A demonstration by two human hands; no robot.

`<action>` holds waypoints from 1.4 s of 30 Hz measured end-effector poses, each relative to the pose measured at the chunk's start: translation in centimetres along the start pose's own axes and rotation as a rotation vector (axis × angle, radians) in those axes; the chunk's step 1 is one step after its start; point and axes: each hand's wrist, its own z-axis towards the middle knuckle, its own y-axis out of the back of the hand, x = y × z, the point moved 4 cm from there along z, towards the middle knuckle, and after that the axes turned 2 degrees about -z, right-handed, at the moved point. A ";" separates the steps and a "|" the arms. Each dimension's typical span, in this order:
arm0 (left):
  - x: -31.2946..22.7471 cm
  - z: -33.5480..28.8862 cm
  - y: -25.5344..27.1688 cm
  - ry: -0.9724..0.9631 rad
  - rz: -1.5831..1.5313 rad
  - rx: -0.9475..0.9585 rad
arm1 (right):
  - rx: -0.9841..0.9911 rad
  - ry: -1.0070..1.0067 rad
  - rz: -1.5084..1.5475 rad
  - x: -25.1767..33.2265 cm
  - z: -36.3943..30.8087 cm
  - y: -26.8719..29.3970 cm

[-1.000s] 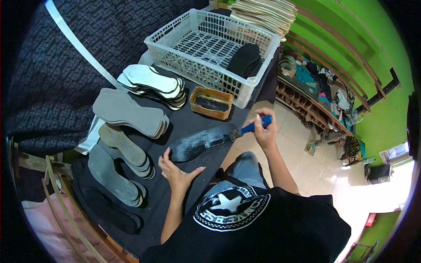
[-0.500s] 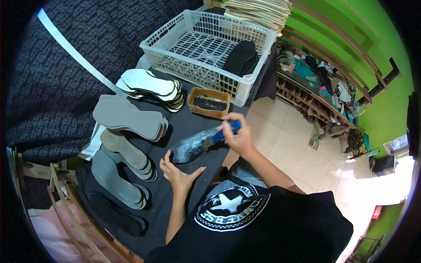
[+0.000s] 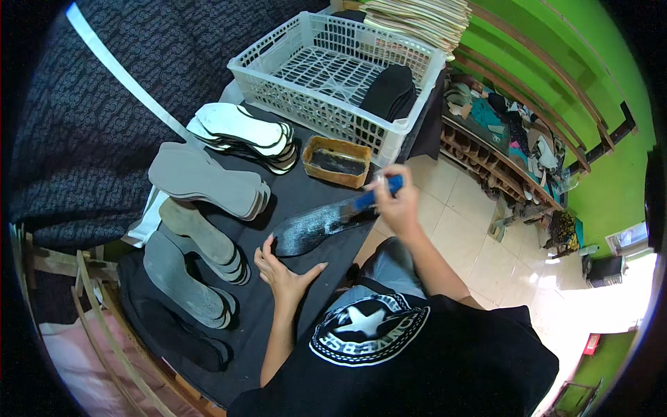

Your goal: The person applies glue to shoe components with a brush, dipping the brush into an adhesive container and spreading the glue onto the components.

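Observation:
A dark insole (image 3: 306, 231) lies on the black-covered table, its upper face wet and shiny with a whitish sheen. My left hand (image 3: 281, 276) rests at its left end, fingertips at the edge, thumb and fingers spread apart. A brush with a blue handle (image 3: 365, 201) is held in my right hand (image 3: 397, 203), fingers wrapped round the handle. Its bristle end is over the right end of the insole, slightly blurred. Just beyond the brush sits a brown rectangular tub (image 3: 335, 177) with dark, wet-looking residue inside.
Stacks of white insoles (image 3: 240, 128), grey insoles (image 3: 205, 179), brownish insoles (image 3: 198, 228) and dark grey insoles (image 3: 177, 278) line the left side. A white plastic crate (image 3: 313, 111) at the back holds black insoles (image 3: 389, 94). A cluttered shelf (image 3: 497, 153) stands right, past the tiled floor.
My right hand and the brush have moved right and slightly away from me, toward the insole's right end. My left hand has stayed at the insole's left end.

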 end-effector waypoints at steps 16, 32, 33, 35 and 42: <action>0.2 0.0 -0.1 0.008 -0.022 0.015 | 0.010 0.025 -0.097 0.9 0.4 2.4; -0.2 0.1 0.2 0.012 0.002 0.018 | 0.082 -0.094 0.032 1.5 -0.4 -2.2; -0.1 0.1 0.2 0.021 -0.001 0.018 | 0.105 0.016 -0.011 1.3 -0.6 -3.4; -0.3 0.3 0.0 0.013 -0.002 0.024 | 0.100 -0.009 -0.053 0.7 -0.4 -3.6; 0.1 -0.1 0.5 0.004 -0.007 -0.005 | -0.143 -0.118 -0.099 -0.1 0.8 3.3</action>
